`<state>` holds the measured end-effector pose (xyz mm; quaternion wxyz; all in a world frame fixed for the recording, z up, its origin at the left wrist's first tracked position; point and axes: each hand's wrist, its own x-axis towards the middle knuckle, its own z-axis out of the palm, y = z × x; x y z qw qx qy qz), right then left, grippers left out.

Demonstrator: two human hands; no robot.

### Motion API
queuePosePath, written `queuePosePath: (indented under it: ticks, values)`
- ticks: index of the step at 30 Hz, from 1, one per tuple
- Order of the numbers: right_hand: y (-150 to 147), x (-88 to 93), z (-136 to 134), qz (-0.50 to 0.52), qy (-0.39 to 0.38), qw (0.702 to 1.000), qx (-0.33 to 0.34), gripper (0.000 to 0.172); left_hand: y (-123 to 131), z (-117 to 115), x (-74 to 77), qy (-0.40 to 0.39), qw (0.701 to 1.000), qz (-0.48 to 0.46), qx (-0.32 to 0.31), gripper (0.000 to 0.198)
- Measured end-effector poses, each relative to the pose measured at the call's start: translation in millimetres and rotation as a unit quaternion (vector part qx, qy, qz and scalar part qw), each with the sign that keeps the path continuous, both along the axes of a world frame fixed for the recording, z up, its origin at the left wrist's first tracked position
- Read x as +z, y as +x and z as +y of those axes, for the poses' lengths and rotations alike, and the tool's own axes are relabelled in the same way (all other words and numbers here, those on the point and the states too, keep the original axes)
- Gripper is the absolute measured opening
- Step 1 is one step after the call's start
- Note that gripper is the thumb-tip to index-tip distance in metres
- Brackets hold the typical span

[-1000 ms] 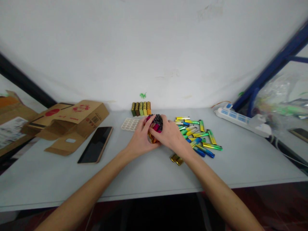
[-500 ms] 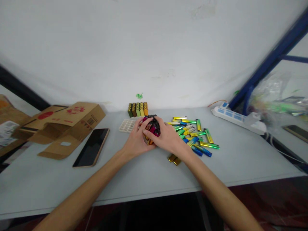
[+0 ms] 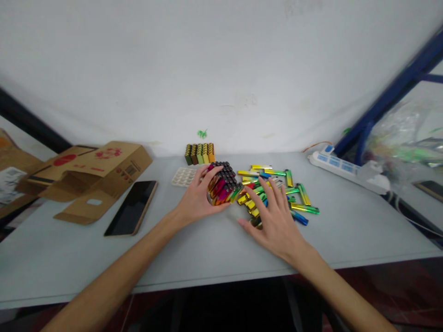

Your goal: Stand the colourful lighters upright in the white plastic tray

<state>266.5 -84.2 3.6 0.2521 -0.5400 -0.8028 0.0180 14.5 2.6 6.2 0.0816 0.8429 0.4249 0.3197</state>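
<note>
My left hand (image 3: 197, 194) is closed round a bundle of shiny lighters (image 3: 224, 182) in pink, orange and green, their black tops turned up and to the right. My right hand (image 3: 277, 216) has its fingers spread over loose lighters (image 3: 304, 209) in metallic yellow, green and blue. Its fingertips touch or hover just above that pile; I cannot tell which. Part of the pile is hidden beneath this hand. Behind my left hand lies a white tray with round hollows (image 3: 182, 177), partly covered by the fingers.
A block of upright lighters (image 3: 200, 154) in green, brown and yellow stands by the wall. On the left are an opened cardboard box (image 3: 114, 161) and a dark-screened phone (image 3: 133, 207). A white power strip (image 3: 346, 169) lies at the right, near a blue frame post (image 3: 387, 92).
My right hand has left the bundle and moved right to the loose lighters, its fingers spreading. My left hand still holds the bundle, whose tops now show more.
</note>
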Motion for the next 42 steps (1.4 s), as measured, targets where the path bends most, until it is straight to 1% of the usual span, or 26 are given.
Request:
queuePosePath:
  ticks: [3,7,13,15,17,20,22,25,28,31,35,38,42]
  values:
    - [12.3,-12.1,-7.8,-0.048,-0.019,0.999,0.000,0.079,-1.0,1.6,3.2,-0.005,1.000,0.012,-0.009,0.100]
    - [26.3,-18.7,2.2,-0.072,-0.018,0.997,0.014,0.077,-1.0,2.8,10.2,-0.010,0.999,0.028,-0.027,0.102]
    - [44.2,-20.4,21.8,-0.073,0.009,0.996,0.046,0.080,5.3,1.9,23.1,-0.029,0.997,0.055,-0.047,0.103]
    - [46.8,-17.7,26.1,-0.049,0.022,0.997,0.050,0.080,9.3,2.2,26.1,-0.029,0.996,0.053,-0.059,0.109]
    - [45.2,-11.2,31.9,-0.005,0.031,0.998,0.051,0.076,13.9,3.4,27.0,-0.025,0.996,0.048,-0.067,0.113]
    - [33.5,1.9,46.7,0.082,0.022,0.995,0.061,0.064,20.7,6.2,24.0,-0.018,0.997,0.043,-0.064,0.108]
    - [21.2,7.6,60.8,0.130,0.007,0.988,0.077,0.061,24.4,8.3,19.8,-0.013,0.997,0.041,-0.060,0.104]
    - [2.3,7.5,82.5,0.167,-0.009,0.981,0.099,0.060,27.7,11.0,13.2,-0.006,0.997,0.045,-0.064,0.099]
    - [-9.7,2.1,96.0,0.187,-0.008,0.976,0.114,0.054,28.4,11.6,8.8,-0.005,0.996,0.044,-0.072,0.100]
    - [-11.9,-0.9,99.2,0.197,-0.005,0.972,0.130,0.044,26.7,9.8,6.3,-0.014,0.997,0.036,-0.062,0.099]
    - [-7.1,-1.3,98.4,0.188,0.008,0.976,0.108,0.040,20.9,5.9,3.1,-0.009,0.999,0.024,-0.038,0.093]
    - [-4.7,-0.5,97.4,0.169,0.000,0.981,0.100,0.043,16.0,4.6,1.1,-0.012,0.999,0.015,-0.037,0.098]
    - [-6.8,8.4,92.1,0.129,0.002,0.989,0.075,0.055,14.6,6.2,-0.1,-0.015,0.999,0.013,-0.036,0.105]
